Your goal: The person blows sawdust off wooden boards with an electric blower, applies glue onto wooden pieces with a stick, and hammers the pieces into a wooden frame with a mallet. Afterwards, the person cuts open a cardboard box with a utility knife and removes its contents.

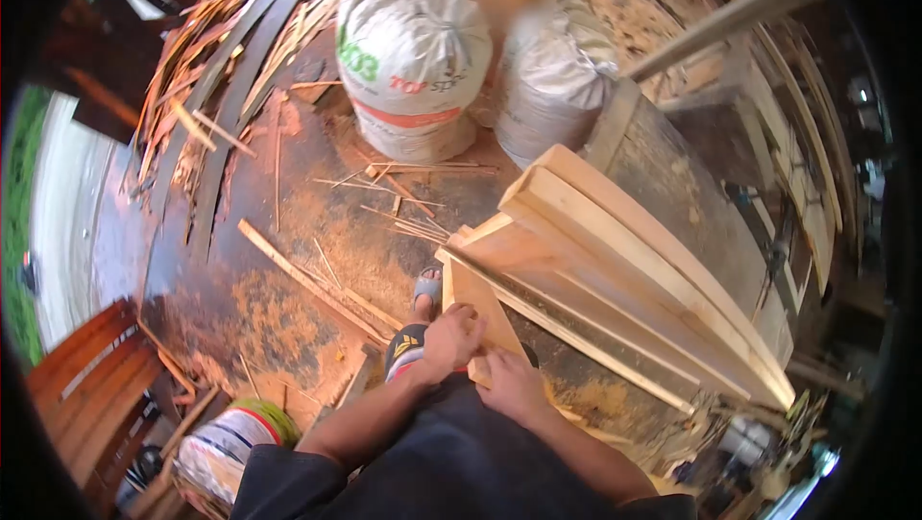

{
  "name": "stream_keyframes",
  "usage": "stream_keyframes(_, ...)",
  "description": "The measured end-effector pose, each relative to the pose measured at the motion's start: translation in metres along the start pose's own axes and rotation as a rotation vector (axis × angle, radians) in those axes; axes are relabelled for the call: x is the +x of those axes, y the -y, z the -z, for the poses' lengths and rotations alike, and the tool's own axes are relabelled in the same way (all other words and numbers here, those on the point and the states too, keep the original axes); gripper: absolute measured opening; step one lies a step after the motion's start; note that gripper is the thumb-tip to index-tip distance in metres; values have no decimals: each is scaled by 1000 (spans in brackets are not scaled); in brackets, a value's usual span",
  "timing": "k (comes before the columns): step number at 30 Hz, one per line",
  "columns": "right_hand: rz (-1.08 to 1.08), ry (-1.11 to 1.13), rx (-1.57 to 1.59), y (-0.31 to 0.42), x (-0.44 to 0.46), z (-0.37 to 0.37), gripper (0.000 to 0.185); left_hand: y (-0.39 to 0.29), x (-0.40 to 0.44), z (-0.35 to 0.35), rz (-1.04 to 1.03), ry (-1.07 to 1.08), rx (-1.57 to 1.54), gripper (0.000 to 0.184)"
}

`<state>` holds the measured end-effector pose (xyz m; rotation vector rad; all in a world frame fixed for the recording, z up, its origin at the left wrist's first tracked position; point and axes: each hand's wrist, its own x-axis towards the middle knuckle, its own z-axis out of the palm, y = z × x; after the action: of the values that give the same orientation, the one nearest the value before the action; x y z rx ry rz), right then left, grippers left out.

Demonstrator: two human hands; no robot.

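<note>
A pale wooden board (480, 301) stretches forward from my lap, close to the stacked planks. My left hand (454, 336) lies on its left edge with the fingers curled over the wood. Close beside it, my right hand (509, 381) grips the near end of the same board, and the two hands almost touch. Several long, light planks (615, 261) lean together just to the right of the board. Below and ahead of my left hand, a foot in a grey sandal (428, 286) rests on the floor.
Two tied white sacks (413, 69) (555, 88) stand ahead. Long offcuts (206, 69) are piled at the upper left, and thin strips lie over the sawdust-covered floor (279, 318). A slatted wooden bench (91, 386) and a filled sack (226, 448) are at the lower left.
</note>
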<state>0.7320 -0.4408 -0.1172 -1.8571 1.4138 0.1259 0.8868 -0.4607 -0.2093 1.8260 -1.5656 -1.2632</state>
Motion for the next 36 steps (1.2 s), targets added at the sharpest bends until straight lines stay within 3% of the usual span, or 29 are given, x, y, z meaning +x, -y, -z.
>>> stream_keyframes(2, 21, -61, -20, 1, 5, -8, 44, 31, 10, -8, -25, 60, 65, 37)
stream_keyframes(3, 11, -55, -24, 1, 7, -6, 43, -3, 16, 11, 127, 63, 40, 34)
stream_keyframes(9, -38, -6, 11, -1, 18, 7, 38, 8, 32, 1, 38, 62, 148, 32)
stream_keyframes(11, -57, 26, 56, -3, 23, 9, 37, 7, 38, 4, 105, 133, 127, 35)
stream_keyframes(20, 42, -97, 4, -13, 38, -1, 35, -3, 58, 13, 54, 182, 32, 35)
stream_keyframes(22, 39, -86, 64, -19, 40, -3, 30, 11, 61, 8, -19, 246, 203, 36)
stream_keyframes(23, 92, -118, 34, -25, 34, -13, 26, 34, 48, 0, -430, 212, 359, 39)
stream_keyframes(26, 132, -101, 50, -47, 20, -45, 24, 27, 40, -11, -92, 283, 163, 40)
stream_keyframes(28, 49, -57, 18, -39, 18, -5, 28, 37, 48, -29, 130, 265, 75, 41)
stream_keyframes(33, -80, -64, 65, -40, 24, -8, 27, -9, 53, -10, 61, 305, 49, 48)
stream_keyframes(35, 4, -179, 42, -36, 13, 12, 29, -3, 62, -17, 17, 329, 153, 50)
stream_keyframes(36, 32, -242, 36, -30, 3, 24, 29, 2, 61, -14, -79, 368, 55, 49)
